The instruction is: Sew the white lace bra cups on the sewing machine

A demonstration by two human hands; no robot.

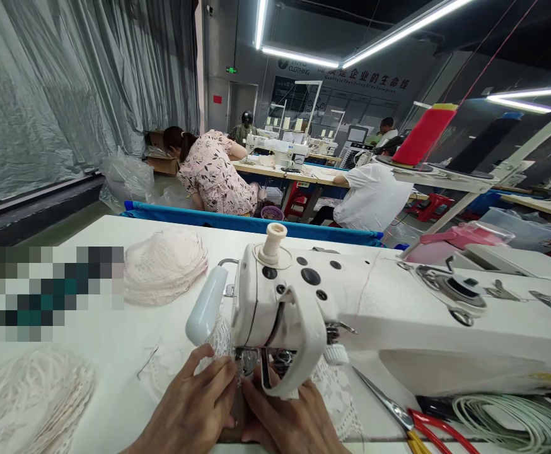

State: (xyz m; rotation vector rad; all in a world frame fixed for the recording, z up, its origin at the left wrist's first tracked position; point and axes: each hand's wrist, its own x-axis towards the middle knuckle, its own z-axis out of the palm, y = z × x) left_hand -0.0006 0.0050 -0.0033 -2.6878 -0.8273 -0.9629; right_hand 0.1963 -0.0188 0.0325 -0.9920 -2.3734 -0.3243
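A white sewing machine stands on the white table. A piece of white lace fabric lies under its presser foot. My left hand rests on the lace just left of the foot, fingers pressed together on the cloth. On the right side of the foot, my right hand presses the lace too, fingers close to the needle area. The machine head hides part of both hands' fingertips.
A stack of pale pink lace pieces sits at the table's back left, another stack at the front left. Red-handled scissors and a coiled cord lie at the right. Other people work at machines behind.
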